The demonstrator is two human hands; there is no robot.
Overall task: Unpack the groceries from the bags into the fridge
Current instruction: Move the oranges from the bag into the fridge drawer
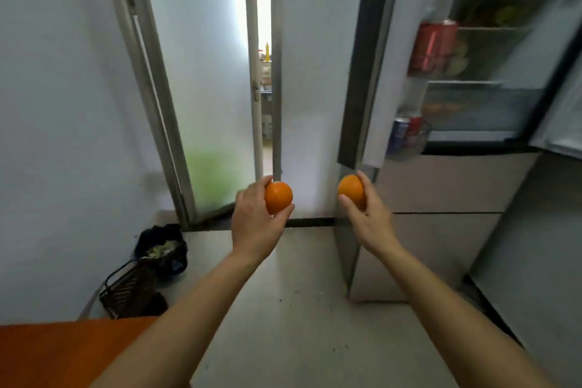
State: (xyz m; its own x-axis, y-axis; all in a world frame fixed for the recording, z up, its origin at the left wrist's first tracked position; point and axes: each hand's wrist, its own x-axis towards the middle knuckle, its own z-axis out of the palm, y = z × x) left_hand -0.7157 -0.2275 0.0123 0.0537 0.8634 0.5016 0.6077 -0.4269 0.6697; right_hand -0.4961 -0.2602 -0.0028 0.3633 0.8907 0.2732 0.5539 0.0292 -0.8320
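Two round, smooth-skinned oranges, one [278, 201] cupped in my left hand [255, 224], the other [351, 190] in my right hand [368, 217], look firm, light and roll-prone, so fingers wrap their middles.

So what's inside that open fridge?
Red cans stand in the upper door rack; a blue can and a red can sit in the lower rack. The shelves hold blurred food I cannot identify.
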